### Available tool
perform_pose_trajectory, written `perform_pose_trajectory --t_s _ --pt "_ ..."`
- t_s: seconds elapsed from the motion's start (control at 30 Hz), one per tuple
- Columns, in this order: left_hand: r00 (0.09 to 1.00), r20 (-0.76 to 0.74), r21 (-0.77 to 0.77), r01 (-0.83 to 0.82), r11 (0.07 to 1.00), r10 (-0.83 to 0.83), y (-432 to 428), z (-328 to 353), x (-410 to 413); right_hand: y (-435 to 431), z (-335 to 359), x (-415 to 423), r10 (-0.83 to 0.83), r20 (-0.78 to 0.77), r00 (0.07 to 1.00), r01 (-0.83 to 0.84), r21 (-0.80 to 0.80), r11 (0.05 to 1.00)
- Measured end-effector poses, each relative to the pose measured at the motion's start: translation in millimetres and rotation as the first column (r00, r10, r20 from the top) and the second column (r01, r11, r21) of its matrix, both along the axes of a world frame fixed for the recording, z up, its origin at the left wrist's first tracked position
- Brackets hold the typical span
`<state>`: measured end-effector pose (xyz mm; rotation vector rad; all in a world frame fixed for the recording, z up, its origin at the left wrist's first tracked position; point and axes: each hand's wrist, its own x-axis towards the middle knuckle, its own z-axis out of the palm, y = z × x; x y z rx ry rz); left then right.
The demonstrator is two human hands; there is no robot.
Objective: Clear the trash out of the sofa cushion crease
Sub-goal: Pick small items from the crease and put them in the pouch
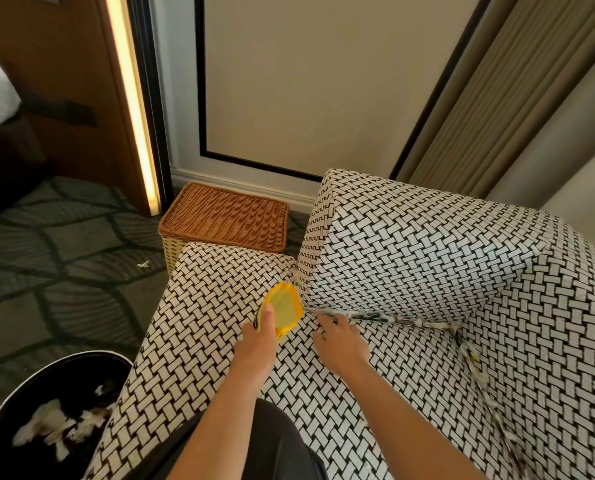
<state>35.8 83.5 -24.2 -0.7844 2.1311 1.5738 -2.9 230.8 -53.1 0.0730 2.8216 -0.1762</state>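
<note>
Scraps of crumpled paper (403,319) sit wedged in the crease where the seat cushion (192,306) meets the back cushion (410,251), right of centre in the frame. More scraps trail down the side crease toward the lower right. They look feather-light, soft and easily torn, so I'd judge a fingertip pinch on a bunched end, with a gentle pull along the seam, works better than digging straight down.

The right hand (339,337) lies flat on the seat with its fingers spread and grips nothing. Its fingertips are just beside the left end of the paper line, which runs away from it to the right.

The left hand (258,337), at centre frame, pinches a yellow packet (284,308) with the thumb on top. The packet looks thin, slick and crinkly. A black bin (81,372) with white scraps in it stands at the lower left.
</note>
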Motion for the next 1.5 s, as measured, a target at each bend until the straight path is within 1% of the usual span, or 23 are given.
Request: perform_pose_trajectory --t_s 0.13,0.27,0.47,0.53,0.6,0.63,0.7,0.73,0.77,0.87,0.93,1.03,1.1,1.2,1.27,1.33,1.5 --pt "1.000 0.017 0.018 0.000 1.000 0.000 1 -1 -1 -4 3 -23 0.004 0.090 0.996 -0.009 0.060 0.998" --pt "1.000 0.023 0.034 0.019 0.999 -0.019 1 -2 -2 0 -1 -40 0.009 0.137 0.991 -0.014 0.031 0.999" --pt "0.999 0.025 0.048 0.031 0.998 -0.033 3 1 -1 -2 1 -62 0.128 0.316 0.940 -0.149 0.045 0.988" --pt "0.999 0.026 0.055 0.031 0.998 -0.033 3 1 -1 -3 7 -62 0.104 0.324 0.940 -0.102 -0.023 0.995" --pt "0.999 0.029 0.057 0.035 0.998 -0.037 3 0 0 0 8 -60 0.022 0.323 0.946 0.046 -0.201 0.978" --pt "0.999 0.029 0.055 0.037 0.998 -0.039 3 0 -1 4 6 -59 -0.035 0.322 0.946 0.139 -0.308 0.941" --pt "0.999 0.031 0.050 0.044 0.998 -0.045 3 -2 -1 13 -1 -55 -0.155 0.273 0.949 0.276 -0.491 0.827" --pt "0.998 0.035 0.052 0.043 0.998 -0.044 2 -3 -1 16 -5 -52 -0.192 0.229 0.954 0.290 -0.551 0.782" --pt "0.998 0.038 0.055 0.040 0.998 -0.042 2 -3 -1 18 -8 -49 -0.196 0.177 0.965 0.263 -0.580 0.771" --pt "0.999 0.045 0.067 0.026 0.997 -0.029 1 -4 -2 18 -14 -38 -0.192 -0.011 0.981 0.158 -0.524 0.837" --pt "0.999 0.042 0.067 0.025 0.997 -0.028 0 -4 -3 15 -17 -31 -0.203 -0.143 0.969 0.113 -0.475 0.873" --pt "0.999 0.039 0.059 0.025 0.998 -0.028 0 -3 -3 10 -25 -22 -0.219 -0.288 0.932 0.090 -0.403 0.911" --pt "0.999 0.042 0.061 0.013 0.998 -0.016 0 -3 -3 8 -30 -14 -0.208 -0.372 0.905 0.056 -0.379 0.924" --pt "0.999 0.035 0.038 0.031 0.999 -0.032 1 -4 -3 6 -36 -1 -0.215 -0.475 0.853 0.003 -0.408 0.913" --pt "0.999 0.029 0.018 0.045 0.999 -0.045 -1 -4 -2 5 -40 6 -0.209 -0.514 0.832 -0.023 -0.408 0.913" --pt "0.997 0.023 -0.012 0.069 0.998 -0.069 -2 -4 0 3 -42 13 -0.186 -0.522 0.832 -0.020 -0.363 0.932" --pt "0.992 -0.019 -0.124 0.119 0.985 -0.122 -4 -1 5 9 -32 31 -0.202 -0.412 0.888 0.034 -0.378 0.925"
